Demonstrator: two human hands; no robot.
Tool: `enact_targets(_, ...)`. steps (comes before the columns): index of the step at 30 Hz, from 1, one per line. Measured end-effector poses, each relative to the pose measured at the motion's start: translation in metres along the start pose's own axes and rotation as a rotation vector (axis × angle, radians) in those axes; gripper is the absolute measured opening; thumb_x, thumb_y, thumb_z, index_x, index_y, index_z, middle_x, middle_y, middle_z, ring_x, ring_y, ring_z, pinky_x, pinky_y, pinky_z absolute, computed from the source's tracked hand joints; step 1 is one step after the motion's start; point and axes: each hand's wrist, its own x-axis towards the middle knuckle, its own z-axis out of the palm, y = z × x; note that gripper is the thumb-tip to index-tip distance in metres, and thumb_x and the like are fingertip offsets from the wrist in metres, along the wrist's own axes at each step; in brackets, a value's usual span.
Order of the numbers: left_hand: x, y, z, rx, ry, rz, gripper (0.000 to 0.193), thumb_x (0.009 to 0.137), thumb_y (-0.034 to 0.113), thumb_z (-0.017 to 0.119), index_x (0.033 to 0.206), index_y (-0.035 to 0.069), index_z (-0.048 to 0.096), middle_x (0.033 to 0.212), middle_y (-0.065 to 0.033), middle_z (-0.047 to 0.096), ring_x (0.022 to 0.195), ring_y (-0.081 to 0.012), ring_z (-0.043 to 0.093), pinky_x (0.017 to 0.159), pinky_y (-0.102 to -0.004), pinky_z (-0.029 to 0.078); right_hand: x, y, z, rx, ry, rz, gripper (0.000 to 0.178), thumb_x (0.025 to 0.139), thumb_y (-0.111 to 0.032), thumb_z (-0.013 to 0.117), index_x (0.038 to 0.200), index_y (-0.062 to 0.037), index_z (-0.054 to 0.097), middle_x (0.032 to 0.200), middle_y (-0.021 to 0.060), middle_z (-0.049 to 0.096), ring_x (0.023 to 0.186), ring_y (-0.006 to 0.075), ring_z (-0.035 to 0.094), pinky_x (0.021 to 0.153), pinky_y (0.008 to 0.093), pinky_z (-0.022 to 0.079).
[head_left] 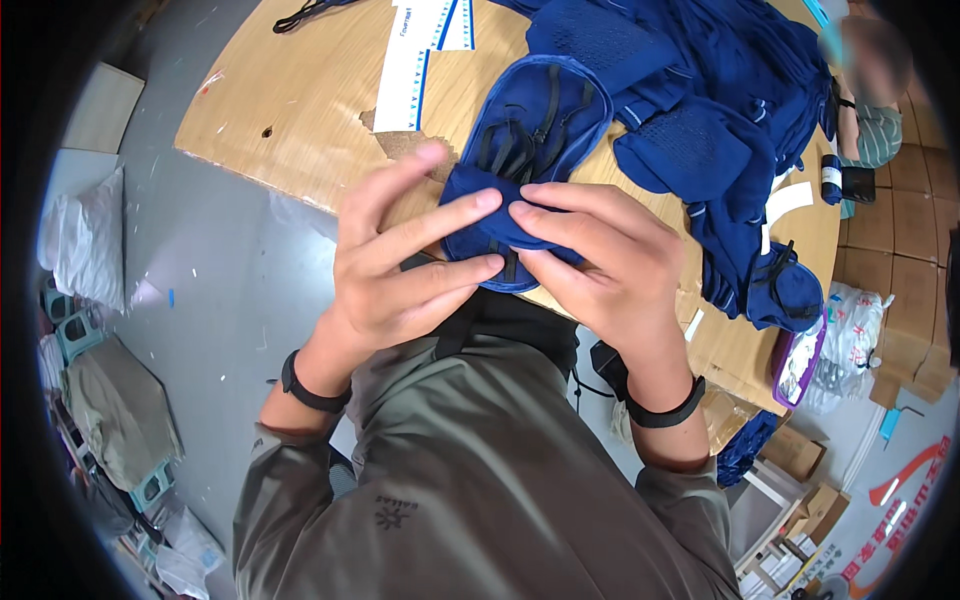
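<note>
— Wooden tabletop (300, 110) carries what?
— White paper strips (405, 80) at left, then a navy pouch (530, 150), then a heap of blue garments (720, 110)
— And the hands?
— Left hand (400, 265) and right hand (600, 265) both pinch the pouch's near edge, fingers curled onto the fabric

A fabric pouch (530, 150) lies on the counter (300, 110) at its near edge, its near end pinched between the left hand (400, 265) on its left and the right hand (600, 255) on its right, fingertips almost meeting over it. Behind the pouch lie paper strips (415, 60). To its right sits a heap of fabric pieces (710, 110), running down toward another pouch (790, 290) at the counter's right edge (partly overhanging it). Stacked cardboard boxes (910, 240) stand further right, on the floor.
</note>
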Motion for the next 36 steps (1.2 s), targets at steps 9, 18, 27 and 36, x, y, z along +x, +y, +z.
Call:
enact_targets(9, 0.012, -0.006, 0.001, -0.039, 0.012, 0.078, 0.029, 0.062, 0.005, 0.081, 0.090, 0.013, 0.079, 0.113, -0.0054, 0.073, 0.111, -0.0350, 0.065, 0.091, -0.0425, 0.056, -0.005, 0.000, 0.010, -0.094, 0.073, 0.010, 0.037, 0.071, -0.003, 0.077, 0.108, -0.0105, 0.075, 0.101, 0.0070, 0.069, 0.080, 0.0243, 0.069, 0.067, 0.0328, 0.057)
enact_targets(18, 0.017, -0.006, -0.002, 0.029, 0.016, 0.098, 0.025, 0.061, 0.012, 0.082, 0.086, 0.016, 0.079, 0.109, -0.0009, 0.074, 0.107, -0.0314, 0.063, 0.101, -0.0506, 0.050, -0.013, -0.004, 0.005, -0.148, -0.025, 0.016, 0.044, 0.076, -0.008, 0.077, 0.119, -0.0129, 0.070, 0.114, 0.0082, 0.066, 0.089, 0.0253, 0.068, 0.073, 0.0353, 0.057)
enact_targets(27, 0.017, -0.007, -0.005, 0.060, 0.008, 0.108, 0.029, 0.059, 0.015, 0.082, 0.087, 0.017, 0.080, 0.108, 0.0025, 0.074, 0.105, -0.0305, 0.064, 0.101, -0.0525, 0.048, -0.012, -0.005, 0.003, -0.167, -0.023, -0.008, 0.035, 0.084, -0.020, 0.074, 0.118, -0.0122, 0.071, 0.116, 0.0086, 0.067, 0.088, 0.0272, 0.068, 0.074, 0.0376, 0.056)
enact_targets(36, 0.014, -0.008, 0.001, 0.032, 0.027, 0.117, 0.027, 0.060, 0.011, 0.081, 0.086, 0.016, 0.079, 0.113, 0.0026, 0.073, 0.103, -0.0309, 0.064, 0.084, -0.0395, 0.054, -0.012, 0.001, 0.016, -0.058, 0.157, 0.064, 0.022, 0.072, -0.008, 0.080, 0.093, -0.0136, 0.078, 0.101, 0.0062, 0.074, 0.070, 0.0218, 0.071, 0.059, 0.0306, 0.056)
